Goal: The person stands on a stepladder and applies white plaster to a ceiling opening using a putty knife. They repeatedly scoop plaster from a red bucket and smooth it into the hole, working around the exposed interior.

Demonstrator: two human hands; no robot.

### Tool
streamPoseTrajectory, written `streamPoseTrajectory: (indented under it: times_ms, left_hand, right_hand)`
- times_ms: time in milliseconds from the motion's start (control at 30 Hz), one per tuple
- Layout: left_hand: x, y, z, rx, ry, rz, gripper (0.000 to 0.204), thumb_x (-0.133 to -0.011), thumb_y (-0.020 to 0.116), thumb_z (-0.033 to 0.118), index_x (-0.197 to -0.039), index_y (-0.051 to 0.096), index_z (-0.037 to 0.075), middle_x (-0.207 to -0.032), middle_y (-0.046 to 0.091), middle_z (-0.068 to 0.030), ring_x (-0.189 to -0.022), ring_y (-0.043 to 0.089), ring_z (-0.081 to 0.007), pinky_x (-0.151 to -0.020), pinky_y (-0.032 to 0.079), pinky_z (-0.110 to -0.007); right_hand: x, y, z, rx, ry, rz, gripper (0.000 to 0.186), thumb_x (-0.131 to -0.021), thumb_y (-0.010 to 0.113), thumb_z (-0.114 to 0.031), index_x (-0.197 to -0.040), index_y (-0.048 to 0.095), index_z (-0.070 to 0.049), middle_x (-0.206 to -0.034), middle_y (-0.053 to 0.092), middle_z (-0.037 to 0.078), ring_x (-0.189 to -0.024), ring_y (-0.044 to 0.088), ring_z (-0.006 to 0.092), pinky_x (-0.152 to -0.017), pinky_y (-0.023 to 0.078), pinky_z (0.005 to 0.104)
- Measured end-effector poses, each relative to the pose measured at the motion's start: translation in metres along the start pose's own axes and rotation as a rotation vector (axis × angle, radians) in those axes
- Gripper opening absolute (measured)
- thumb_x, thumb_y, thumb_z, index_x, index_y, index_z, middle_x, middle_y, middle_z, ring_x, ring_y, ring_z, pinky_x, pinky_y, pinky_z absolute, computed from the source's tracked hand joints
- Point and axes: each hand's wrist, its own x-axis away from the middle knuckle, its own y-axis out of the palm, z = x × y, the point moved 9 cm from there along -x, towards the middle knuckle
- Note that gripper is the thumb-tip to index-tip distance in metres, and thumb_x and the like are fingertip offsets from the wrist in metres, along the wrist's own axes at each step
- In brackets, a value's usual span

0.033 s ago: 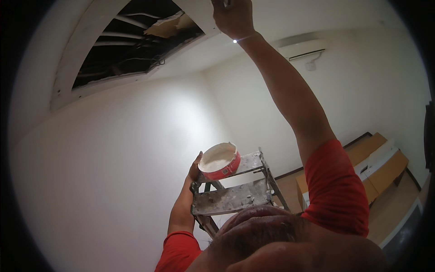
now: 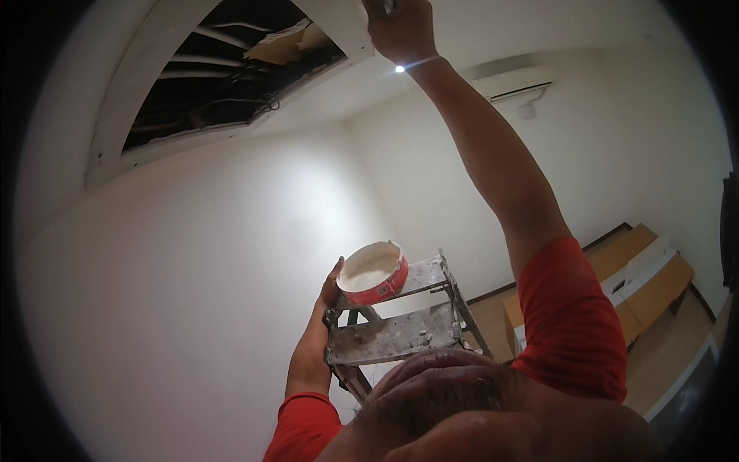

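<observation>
My left hand point(image 2: 330, 281) grips the side of a red tub point(image 2: 379, 287) of white paste on the top of a paint-spattered metal stepladder point(image 2: 394, 336). Raised overhead, my right hand point(image 2: 401, 29) is closed on a small object at the ceiling, too hidden to identify. It is just right of a rectangular ceiling opening point(image 2: 175, 105) with a pale border, where pipes, wires and a torn brown piece point(image 2: 271, 46) show in the dark.
A white wall air conditioner point(image 2: 514, 80) hangs high on the far wall. Cardboard boxes point(image 2: 657, 299) and white panels lie on the floor at right, near a grey-framed item point(image 2: 689, 389). White walls point(image 2: 177, 292) meet in a corner behind the ladder.
My right hand has shifted very slightly to the right at the ceiling. My left hand, the tub and the ladder look unchanged.
</observation>
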Motion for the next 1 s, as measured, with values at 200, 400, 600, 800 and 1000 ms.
streamPoseTrajectory:
  times_ms: [200, 400, 600, 800, 1000]
  left_hand:
    - [0.006, 0.028, 0.023, -0.041, 0.014, -0.022, 0.071, -0.108, 0.036, 0.057, -0.140, 0.055, -0.004, -0.131, 0.066, -0.0208, -0.116, 0.068, -0.0279, -0.102, 0.054, -0.039]
    - [0.005, 0.012, 0.016, -0.083, 0.040, 0.001, 0.072, -0.108, 0.036, 0.057, -0.141, 0.053, -0.005, -0.131, 0.066, -0.0216, -0.115, 0.068, -0.0291, -0.102, 0.054, -0.041]
    - [-0.004, 0.009, 0.015, -0.050, 0.011, 0.014, 0.071, -0.107, 0.038, 0.058, -0.139, 0.057, -0.003, -0.128, 0.068, -0.0199, -0.113, 0.069, -0.0266, -0.100, 0.054, -0.038]
    - [0.002, 0.005, 0.014, -0.103, 0.046, 0.011, 0.071, -0.107, 0.038, 0.058, -0.138, 0.057, -0.003, -0.129, 0.067, -0.0197, -0.115, 0.068, -0.0254, -0.101, 0.053, -0.037]
    - [-0.001, 0.003, 0.009, -0.033, 0.039, -0.007, 0.069, -0.109, 0.036, 0.055, -0.138, 0.057, -0.003, -0.127, 0.068, -0.0194, -0.114, 0.068, -0.0252, -0.101, 0.054, -0.037]
  right_hand:
    - [-0.019, -0.005, 0.066, 0.176, -0.053, 0.000, 0.032, -0.099, 0.065, -0.024, -0.108, 0.072, 0.006, -0.099, 0.075, 0.025, -0.090, 0.075, 0.0353, -0.077, 0.060, 0.0458]
    - [-0.065, 0.065, 0.140, 0.008, -0.001, -0.550, 0.018, -0.094, 0.068, -0.021, -0.090, 0.076, -0.005, -0.075, 0.073, 0.017, -0.062, 0.070, 0.0267, -0.056, 0.053, 0.0420]
    - [-0.110, 0.075, 0.151, 0.679, -0.192, -0.488, 0.029, -0.092, 0.067, -0.030, -0.092, 0.076, -0.002, -0.080, 0.074, 0.018, -0.070, 0.073, 0.0293, -0.062, 0.056, 0.0423]
    - [-0.082, 0.029, 0.068, 0.166, 0.219, -0.402, 0.040, -0.091, 0.066, -0.028, -0.109, 0.072, 0.008, -0.098, 0.075, 0.026, -0.089, 0.075, 0.0342, -0.074, 0.058, 0.0431]
    - [-0.049, -0.036, -0.021, 0.105, 0.279, -0.302, 0.044, -0.096, 0.062, -0.025, -0.117, 0.067, 0.013, -0.104, 0.074, 0.027, -0.094, 0.075, 0.0349, -0.080, 0.060, 0.0408]
